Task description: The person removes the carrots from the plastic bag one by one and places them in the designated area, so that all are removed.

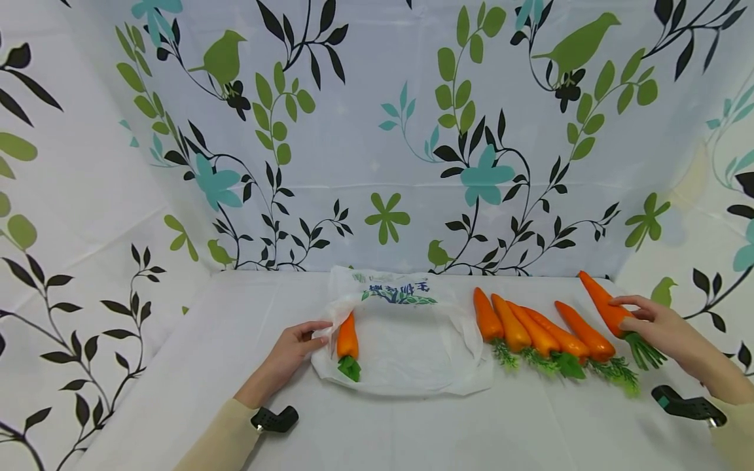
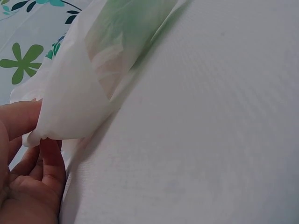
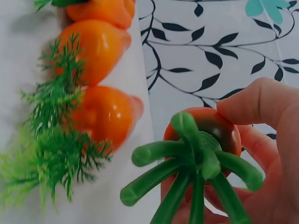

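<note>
My left hand (image 1: 298, 350) pinches the left edge of a thin white plastic bag (image 1: 406, 353), which lies on the table with printed lettering and a tree near its top. In the left wrist view, the thumb and fingers hold a fold of the bag (image 2: 74, 107). One carrot (image 1: 347, 339) with green leaves lies at the bag's left side, close to that hand. My right hand (image 1: 662, 324) grips another carrot (image 1: 603, 304), tip pointing up and left. Its cut green stems (image 3: 196, 163) face the right wrist camera.
Several orange carrots (image 1: 530, 330) with green tops lie in a row right of the bag, beside the held one. The white table (image 1: 389, 432) ends at a back wall of patterned cloth (image 1: 365, 163) with leaves and birds.
</note>
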### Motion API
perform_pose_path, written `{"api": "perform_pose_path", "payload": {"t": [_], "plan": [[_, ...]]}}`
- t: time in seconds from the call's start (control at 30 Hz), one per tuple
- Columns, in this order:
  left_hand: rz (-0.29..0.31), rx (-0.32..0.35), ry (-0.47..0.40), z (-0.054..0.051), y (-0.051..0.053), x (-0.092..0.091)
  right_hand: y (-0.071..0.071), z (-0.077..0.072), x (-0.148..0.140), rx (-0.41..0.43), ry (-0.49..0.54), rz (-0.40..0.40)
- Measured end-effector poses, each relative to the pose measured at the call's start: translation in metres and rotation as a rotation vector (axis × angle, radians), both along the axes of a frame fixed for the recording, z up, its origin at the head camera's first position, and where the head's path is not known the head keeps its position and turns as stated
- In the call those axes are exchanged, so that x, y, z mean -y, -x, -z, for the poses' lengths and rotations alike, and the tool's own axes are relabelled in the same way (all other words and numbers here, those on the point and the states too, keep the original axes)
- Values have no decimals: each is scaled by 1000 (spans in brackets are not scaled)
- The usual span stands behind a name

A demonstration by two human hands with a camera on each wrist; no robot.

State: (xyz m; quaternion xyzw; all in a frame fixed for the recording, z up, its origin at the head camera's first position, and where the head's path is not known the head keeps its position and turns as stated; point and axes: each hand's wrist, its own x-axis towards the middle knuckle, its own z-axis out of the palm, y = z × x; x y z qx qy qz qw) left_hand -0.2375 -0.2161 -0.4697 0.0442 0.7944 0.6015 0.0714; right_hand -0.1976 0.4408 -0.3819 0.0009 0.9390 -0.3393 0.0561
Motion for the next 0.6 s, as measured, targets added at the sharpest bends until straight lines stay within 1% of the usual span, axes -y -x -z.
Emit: {"api": "perform_pose_path", "payload": {"t": [0.1, 0.2, 0.3, 0.5, 0.6], "plan": [[-3, 0, -1, 1, 0, 0, 1, 6, -7, 10, -7, 31], [-5, 4, -4, 1, 0, 0, 3, 13, -13, 20, 9, 53], [-3, 10, -14, 1, 0, 1, 3, 19, -18, 23, 22, 49], [5, 6, -14, 1, 0, 1, 1, 32, -26, 14, 27, 8], [4, 6, -15, 1, 0, 1, 1, 38, -26, 31, 29, 16]]}}
